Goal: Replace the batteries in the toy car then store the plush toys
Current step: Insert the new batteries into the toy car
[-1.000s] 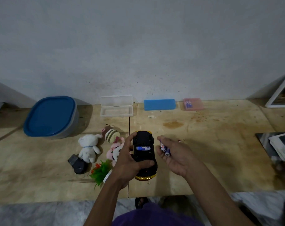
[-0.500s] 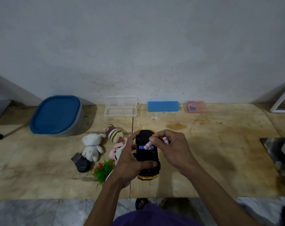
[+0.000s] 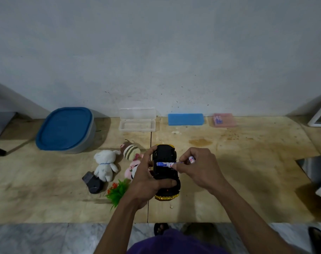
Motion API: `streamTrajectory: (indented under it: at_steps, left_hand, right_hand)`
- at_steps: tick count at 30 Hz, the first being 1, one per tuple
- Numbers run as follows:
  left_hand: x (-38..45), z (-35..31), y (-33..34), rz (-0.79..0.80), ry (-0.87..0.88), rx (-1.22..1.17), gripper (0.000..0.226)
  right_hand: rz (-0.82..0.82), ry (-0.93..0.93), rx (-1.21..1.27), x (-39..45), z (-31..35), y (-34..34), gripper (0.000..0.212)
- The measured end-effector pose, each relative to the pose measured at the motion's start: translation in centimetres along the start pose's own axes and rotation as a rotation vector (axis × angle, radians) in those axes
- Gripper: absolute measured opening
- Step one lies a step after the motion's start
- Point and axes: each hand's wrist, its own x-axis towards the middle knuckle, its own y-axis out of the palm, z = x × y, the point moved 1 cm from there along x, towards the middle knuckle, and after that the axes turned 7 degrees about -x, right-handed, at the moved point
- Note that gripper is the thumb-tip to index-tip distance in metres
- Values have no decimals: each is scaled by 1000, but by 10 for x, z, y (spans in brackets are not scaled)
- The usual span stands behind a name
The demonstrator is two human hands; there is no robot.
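Observation:
My left hand (image 3: 146, 180) grips the yellow toy car (image 3: 165, 173), held upside down with its black underside and open battery bay facing up. One blue-and-white battery (image 3: 162, 164) lies across the bay. My right hand (image 3: 198, 167) pinches two more batteries (image 3: 191, 159) at the bay's right edge, one tip touching the car. Left of the car lie the plush toys: a white bear (image 3: 105, 163), a striped brown one (image 3: 130, 150) and a pink one (image 3: 131, 169) partly hidden by my left hand.
A blue-lidded tub (image 3: 64, 129) stands at the back left. An open clear case (image 3: 137, 119), a blue case (image 3: 185, 119) and a pink case (image 3: 224, 120) line the wall. A dark cover piece (image 3: 92, 182) and a green plastic plant (image 3: 118, 191) lie near the plushes.
My right hand has moved from beside the car onto the battery bay, bringing the batteries it holds down against the bay's right edge. My left hand keeps its grip on the car.

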Motion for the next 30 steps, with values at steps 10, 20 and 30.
streamTrajectory:
  at_steps: [10, 20, 30]
  left_hand:
    - [2, -1, 3, 11, -5, 33, 108]
    - [3, -4, 5, 5, -30, -6, 109]
    - [2, -5, 1, 37, -22, 9, 104]
  right_hand:
    - [182, -155, -382, 7, 2, -2, 25]
    - [196, -214, -63, 13, 10, 0, 12]
    - [202, -526, -224, 8, 17, 17, 25]
